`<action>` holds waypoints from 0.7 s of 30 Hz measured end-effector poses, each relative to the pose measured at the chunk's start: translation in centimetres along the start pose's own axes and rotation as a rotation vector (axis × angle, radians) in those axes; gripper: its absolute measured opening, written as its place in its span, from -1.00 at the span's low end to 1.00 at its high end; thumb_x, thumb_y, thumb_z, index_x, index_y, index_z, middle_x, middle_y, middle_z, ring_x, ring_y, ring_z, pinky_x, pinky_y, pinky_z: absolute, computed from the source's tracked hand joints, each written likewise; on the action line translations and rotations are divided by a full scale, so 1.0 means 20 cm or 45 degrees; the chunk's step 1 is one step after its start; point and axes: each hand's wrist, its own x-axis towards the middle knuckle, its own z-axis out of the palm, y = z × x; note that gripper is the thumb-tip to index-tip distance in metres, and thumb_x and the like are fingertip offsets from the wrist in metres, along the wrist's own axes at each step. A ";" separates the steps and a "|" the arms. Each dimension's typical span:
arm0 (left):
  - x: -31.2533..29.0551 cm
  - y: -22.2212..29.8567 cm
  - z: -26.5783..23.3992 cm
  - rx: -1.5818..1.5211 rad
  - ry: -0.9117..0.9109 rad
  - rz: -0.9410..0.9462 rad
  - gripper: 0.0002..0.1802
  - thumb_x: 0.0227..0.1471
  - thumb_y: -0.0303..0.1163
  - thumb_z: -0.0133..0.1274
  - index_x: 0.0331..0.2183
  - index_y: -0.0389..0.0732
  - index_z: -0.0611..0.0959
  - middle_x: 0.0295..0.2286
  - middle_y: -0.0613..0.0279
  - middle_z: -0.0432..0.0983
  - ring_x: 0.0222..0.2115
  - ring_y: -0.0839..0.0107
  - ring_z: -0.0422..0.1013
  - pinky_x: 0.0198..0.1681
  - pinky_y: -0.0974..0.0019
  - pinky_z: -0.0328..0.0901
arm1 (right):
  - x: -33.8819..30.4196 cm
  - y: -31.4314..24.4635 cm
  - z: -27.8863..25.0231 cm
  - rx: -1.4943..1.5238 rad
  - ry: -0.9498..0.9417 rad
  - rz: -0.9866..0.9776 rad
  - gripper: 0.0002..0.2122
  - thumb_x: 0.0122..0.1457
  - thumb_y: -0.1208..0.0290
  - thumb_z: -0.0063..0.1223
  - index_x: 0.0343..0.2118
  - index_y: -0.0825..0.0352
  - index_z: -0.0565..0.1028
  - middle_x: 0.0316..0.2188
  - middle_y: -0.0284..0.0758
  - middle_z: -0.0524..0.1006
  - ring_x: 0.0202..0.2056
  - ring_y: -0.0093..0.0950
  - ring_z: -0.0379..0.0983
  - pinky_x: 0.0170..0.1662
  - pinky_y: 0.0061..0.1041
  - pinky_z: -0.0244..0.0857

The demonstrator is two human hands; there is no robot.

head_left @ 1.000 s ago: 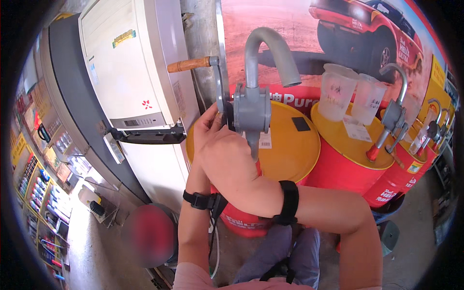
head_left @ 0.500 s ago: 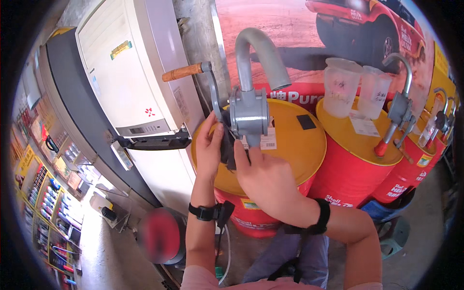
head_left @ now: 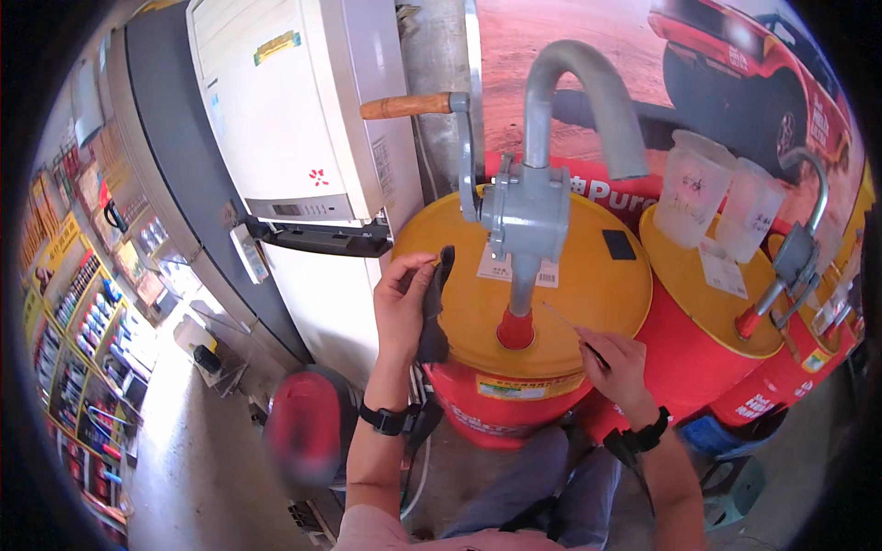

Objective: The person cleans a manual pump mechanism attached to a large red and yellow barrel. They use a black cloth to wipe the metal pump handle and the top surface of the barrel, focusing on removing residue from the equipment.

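Big yellow-topped red drum (head_left: 588, 303) w/ grey hand pump (head_left: 528, 216) standing in its bung. Left hand (head_left: 401, 303) pinches a dark rag (head_left: 434, 308) at the drum's left rim; right hand (head_left: 617, 363) closed on a thin stick (head_left: 571, 329) over the lid. Looks mid-wipe; next probably rag onto stick or pump.

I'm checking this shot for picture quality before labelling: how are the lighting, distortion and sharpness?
Head view: bright, even daylight on the yellow drum top; strong fisheye bending, with a dark vignette at the rim; both hands, left and right, sharp; a red blurred patch lower left.
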 end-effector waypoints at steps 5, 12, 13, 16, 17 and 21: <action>0.00 -0.19 0.00 0.176 -0.048 -0.232 -0.77 0.14 -0.59 0.09 -0.13 -0.24 0.59 -0.33 0.37 0.48 -0.31 0.61 0.41 -0.20 0.50 0.33 | 0.03 0.16 0.07 0.055 -0.248 0.208 -0.77 0.07 0.40 0.20 -0.17 0.22 0.61 -0.39 -0.22 0.63 -0.41 -0.24 0.59 -0.34 -0.33 0.46; -0.12 -0.34 -0.02 0.874 -0.271 0.107 -0.57 -0.15 -0.52 0.33 -0.16 -0.24 0.58 -0.34 0.20 0.52 -0.34 0.32 0.44 -0.23 0.31 0.35 | 0.11 0.30 0.22 0.141 -0.417 0.402 -0.78 0.10 0.38 0.16 -0.19 0.30 0.60 -0.33 -0.15 0.62 -0.29 -0.19 0.58 -0.20 -0.31 0.44; -0.13 -0.34 -0.02 0.973 -0.303 0.142 -0.57 -0.16 -0.52 0.33 -0.17 -0.24 0.58 -0.34 0.17 0.52 -0.34 0.29 0.45 -0.22 0.30 0.35 | 0.11 0.32 0.23 0.169 -0.422 0.421 -0.78 0.09 0.42 0.17 -0.20 0.33 0.60 -0.32 -0.12 0.62 -0.29 -0.20 0.58 -0.20 -0.35 0.44; -0.15 -0.31 -0.01 1.215 -0.388 0.157 -0.63 -0.17 -0.44 0.33 -0.24 -0.24 0.62 -0.38 0.08 0.54 -0.28 0.09 0.46 -0.18 0.16 0.36 | 0.09 0.33 0.24 0.147 -0.326 0.599 -0.79 0.08 0.43 0.16 -0.21 0.36 0.60 -0.32 -0.08 0.61 -0.26 -0.16 0.57 -0.18 -0.32 0.44; -0.16 -0.29 0.00 1.309 -0.416 0.190 -0.64 -0.18 -0.42 0.33 -0.25 -0.24 0.63 -0.38 0.08 0.54 -0.27 0.06 0.46 -0.17 0.13 0.36 | 0.08 0.33 0.24 0.154 -0.304 0.583 -0.79 0.08 0.43 0.16 -0.21 0.36 0.59 -0.32 -0.08 0.61 -0.26 -0.15 0.57 -0.18 -0.31 0.43; -0.17 -0.25 0.01 1.374 -0.511 0.077 -0.66 -0.17 -0.37 0.32 -0.27 -0.23 0.64 -0.37 0.05 0.56 -0.23 0.01 0.46 -0.16 0.07 0.35 | 0.07 0.34 0.23 0.164 -0.315 0.595 -0.78 0.11 0.40 0.12 -0.20 0.35 0.58 -0.29 -0.06 0.60 -0.23 -0.10 0.54 -0.14 -0.24 0.42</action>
